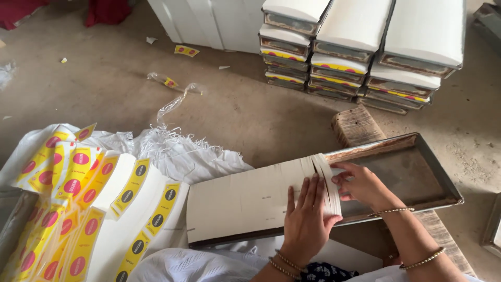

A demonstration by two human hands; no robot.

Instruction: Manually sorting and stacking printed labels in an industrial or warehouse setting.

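Closest in, at about 8 o'clock, there's a loose heap of yellow labels [78, 209] with pink and dark dots lying on white sacking [172, 151]. Dead centre sits a long metal tray [417, 172], its left part packed with a row of white paper sheets [245, 201] stood on edge, the right end bare. Left hand [308, 219] lies flat on the stack, fingers stretched out, gripping nothing. Right hand [362, 185], at 3 o'clock of it, has its fingers curled against the end sheets, pressing them. Way back at 1 o'clock: stacked filled trays [360, 52] on the floor.
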